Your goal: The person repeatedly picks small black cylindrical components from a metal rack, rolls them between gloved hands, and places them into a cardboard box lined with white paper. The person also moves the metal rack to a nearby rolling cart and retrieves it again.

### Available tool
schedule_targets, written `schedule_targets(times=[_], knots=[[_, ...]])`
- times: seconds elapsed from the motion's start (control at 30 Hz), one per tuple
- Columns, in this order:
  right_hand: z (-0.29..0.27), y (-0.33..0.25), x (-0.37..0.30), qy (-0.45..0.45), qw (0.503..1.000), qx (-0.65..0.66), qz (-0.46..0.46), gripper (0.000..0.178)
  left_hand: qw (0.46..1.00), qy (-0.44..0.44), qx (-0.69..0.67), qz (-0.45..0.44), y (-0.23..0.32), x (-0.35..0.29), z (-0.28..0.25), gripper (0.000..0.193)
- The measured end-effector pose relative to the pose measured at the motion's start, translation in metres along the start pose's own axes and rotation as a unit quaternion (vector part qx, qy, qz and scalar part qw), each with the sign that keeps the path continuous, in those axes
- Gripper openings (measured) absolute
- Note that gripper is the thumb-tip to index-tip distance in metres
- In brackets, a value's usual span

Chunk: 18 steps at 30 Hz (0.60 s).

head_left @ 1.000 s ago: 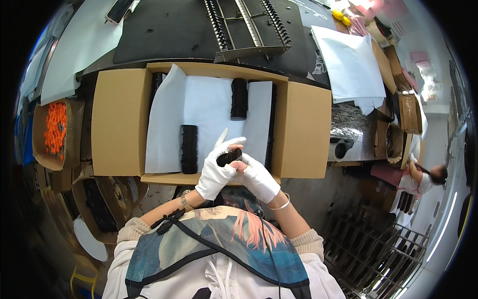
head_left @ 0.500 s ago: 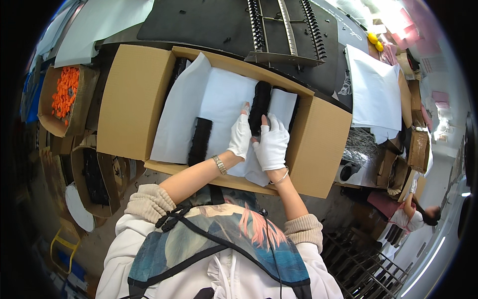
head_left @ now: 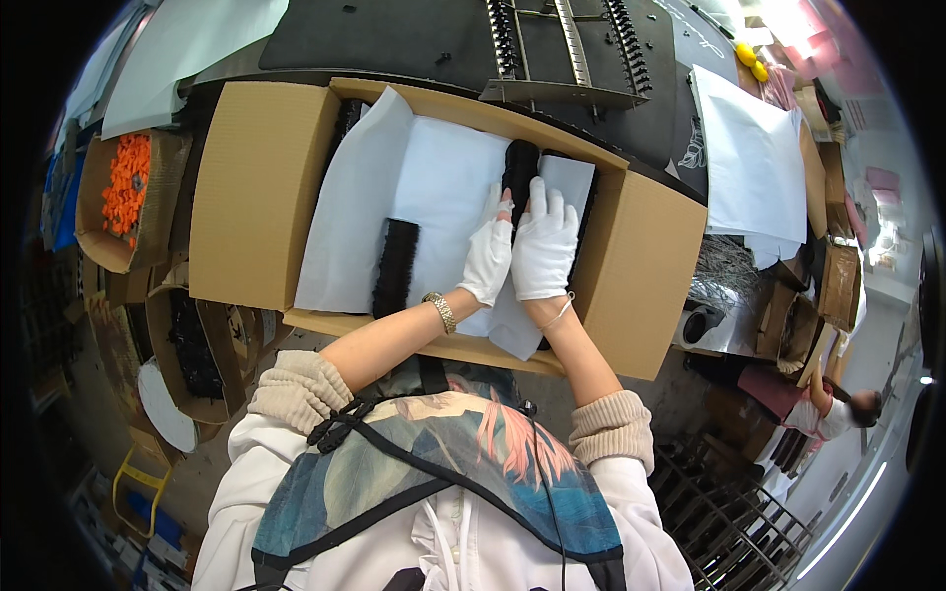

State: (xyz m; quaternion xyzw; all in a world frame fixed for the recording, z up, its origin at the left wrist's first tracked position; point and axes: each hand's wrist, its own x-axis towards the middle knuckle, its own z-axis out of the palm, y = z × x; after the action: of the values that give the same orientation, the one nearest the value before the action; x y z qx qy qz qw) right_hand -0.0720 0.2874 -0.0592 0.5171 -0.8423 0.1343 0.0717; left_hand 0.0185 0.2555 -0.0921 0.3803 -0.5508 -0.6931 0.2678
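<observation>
An open cardboard box (head_left: 258,197) lined with white paper (head_left: 443,187) lies before me. Inside, toward its right side, runs a black fuzzy strip (head_left: 520,163). My left hand (head_left: 488,258), in a white glove with bare fingertips showing, closes on the strip's left side. My right hand (head_left: 545,251), also gloved, lies along its right side with the fingers stretched out over the strip and paper. The hands cover the strip's near part. A second black fuzzy strip (head_left: 396,268) rests on the paper left of my hands.
A metal rack with toothed rails (head_left: 567,89) stands on the dark table beyond the box. A carton of orange pieces (head_left: 126,192) is at left. White sheets (head_left: 749,158) and a metal tube (head_left: 698,325) lie at right. Another person (head_left: 818,409) is far right.
My right hand has moved up along the strip, its fingers now straighter and flatter. My left hand has shifted slightly right, closer to it. The whole view has shifted slightly.
</observation>
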Motion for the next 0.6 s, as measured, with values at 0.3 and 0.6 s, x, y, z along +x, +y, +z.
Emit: schedule_targets(times=[0.3, 0.6], knots=[[-0.047, 0.034, 0.012, 0.071, 0.996, 0.024, -0.048, 0.027, 0.988, 0.093, -0.1, -0.076, 0.0, 0.039, -0.025, 0.06], [-0.086, 0.029, 0.107, 0.126, 0.983, 0.129, -0.032, 0.036, 0.994, -0.012, 0.088, 0.066, 0.011, 0.061, -0.019, 0.05]])
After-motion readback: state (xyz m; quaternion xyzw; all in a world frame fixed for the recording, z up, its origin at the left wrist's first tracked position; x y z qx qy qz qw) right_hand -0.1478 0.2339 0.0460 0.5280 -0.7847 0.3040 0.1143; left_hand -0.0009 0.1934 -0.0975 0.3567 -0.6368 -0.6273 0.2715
